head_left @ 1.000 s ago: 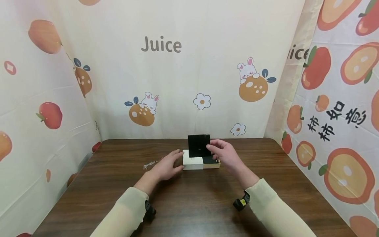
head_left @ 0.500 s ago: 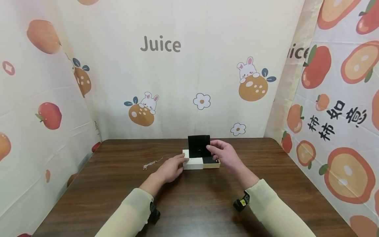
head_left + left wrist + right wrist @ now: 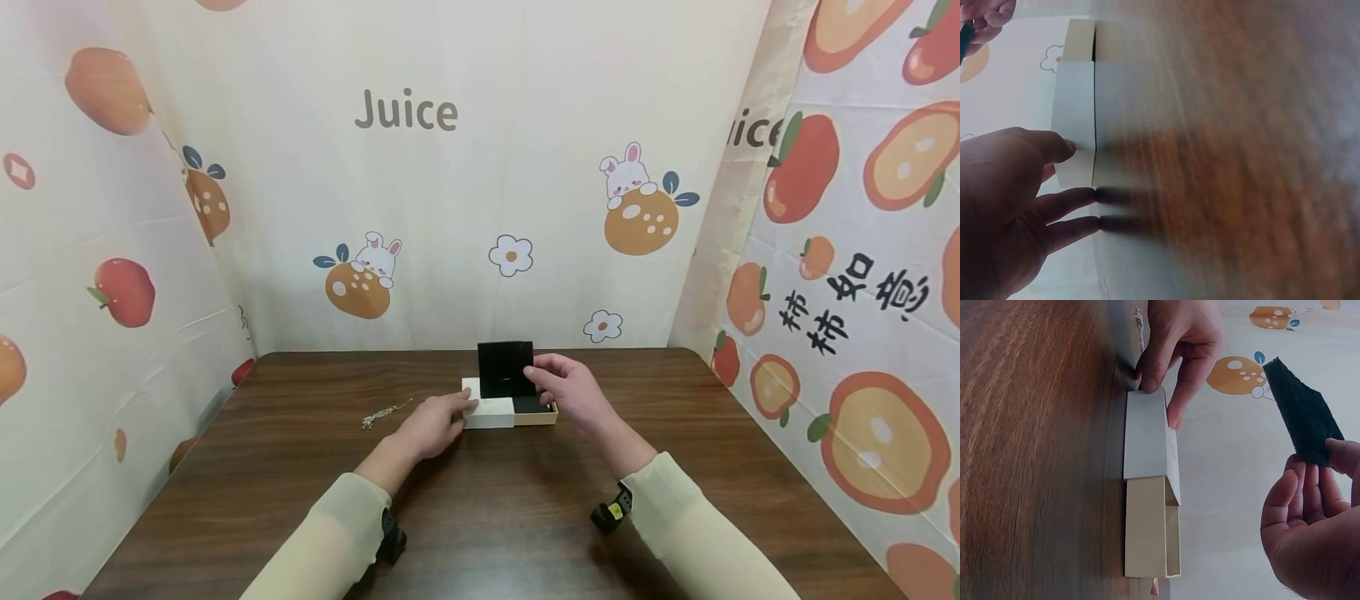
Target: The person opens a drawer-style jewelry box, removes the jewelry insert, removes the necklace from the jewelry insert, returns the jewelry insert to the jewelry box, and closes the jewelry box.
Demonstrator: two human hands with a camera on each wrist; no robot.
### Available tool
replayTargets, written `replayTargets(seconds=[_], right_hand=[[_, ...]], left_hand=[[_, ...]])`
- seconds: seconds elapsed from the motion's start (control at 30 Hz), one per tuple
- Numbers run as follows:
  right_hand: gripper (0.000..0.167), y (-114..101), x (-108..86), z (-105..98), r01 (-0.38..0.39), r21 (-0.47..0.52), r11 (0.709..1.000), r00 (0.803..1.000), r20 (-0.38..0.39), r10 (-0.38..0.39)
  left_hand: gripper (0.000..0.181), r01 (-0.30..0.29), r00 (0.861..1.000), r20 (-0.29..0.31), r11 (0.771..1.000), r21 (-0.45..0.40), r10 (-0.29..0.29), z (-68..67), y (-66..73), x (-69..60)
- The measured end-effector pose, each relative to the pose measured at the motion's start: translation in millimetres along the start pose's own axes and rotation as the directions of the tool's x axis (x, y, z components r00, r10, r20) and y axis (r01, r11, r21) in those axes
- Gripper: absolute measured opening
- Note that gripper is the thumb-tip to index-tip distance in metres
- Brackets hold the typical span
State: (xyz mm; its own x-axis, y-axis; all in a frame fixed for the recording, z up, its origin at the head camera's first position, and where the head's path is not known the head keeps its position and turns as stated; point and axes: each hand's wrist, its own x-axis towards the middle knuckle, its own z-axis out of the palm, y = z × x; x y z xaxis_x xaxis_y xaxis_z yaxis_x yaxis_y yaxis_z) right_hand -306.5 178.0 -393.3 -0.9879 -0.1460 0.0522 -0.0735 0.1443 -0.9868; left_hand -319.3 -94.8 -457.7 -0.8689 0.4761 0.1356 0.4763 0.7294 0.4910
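A white sleeve box lies on the table, its cream inner drawer slid partly out at the right. My left hand holds the sleeve's left end, thumb at the near side and a finger over the top. Above the drawer, my right hand pinches a thin black square foam pad by its right edge, between thumb and fingers. The pad stands upright and shows a small slit. Dark material shows inside the drawer in the head view. To the left lies a silver chain.
The brown wooden table reaches back to a patterned curtain with fruit and rabbit prints. More printed cloth hangs along both sides. A black wrist camera sits on the right wrist.
My left hand has moved right and taken hold of the sleeve's left end, uncovering more of the chain. The right hand keeps the black pad almost still.
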Motion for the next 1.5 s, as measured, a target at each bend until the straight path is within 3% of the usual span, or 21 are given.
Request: replayTargets(seconds=[0.47, 0.6, 0.97, 1.5], right_hand=[[0.031, 9.5, 8.8, -10.1, -0.019, -0.024, 1.000, 1.000, -0.014, 0.019], [0.033, 15.0, 11.8, -14.5, -0.042, -0.039, 0.998, 0.999, -0.023, 0.041], [0.043, 31.5, 18.3, -25.8, -0.095, -0.087, 0.992, 0.994, -0.058, 0.090], [0.043, 46.8, 21.7, -36.6, -0.183, -0.134, 0.974, 0.979, -0.116, 0.168]], left_hand=[[0.042, 0.018, 1.000, 0.011, 1.000, -0.012, -0.018, -1.2, 2.7, 0.9], [0.041, 0.021, 1.000, 0.009, 1.000, -0.013, -0.021, -0.8, 2.8, 1.1], [0.041, -0.035, 0.999, -0.022, 0.999, 0.017, 0.035, 2.2, -0.7, 1.6], [0.041, -0.011, 1.000, -0.019, 1.000, 0.011, 0.011, 0.2, 3.1, 0.9]])
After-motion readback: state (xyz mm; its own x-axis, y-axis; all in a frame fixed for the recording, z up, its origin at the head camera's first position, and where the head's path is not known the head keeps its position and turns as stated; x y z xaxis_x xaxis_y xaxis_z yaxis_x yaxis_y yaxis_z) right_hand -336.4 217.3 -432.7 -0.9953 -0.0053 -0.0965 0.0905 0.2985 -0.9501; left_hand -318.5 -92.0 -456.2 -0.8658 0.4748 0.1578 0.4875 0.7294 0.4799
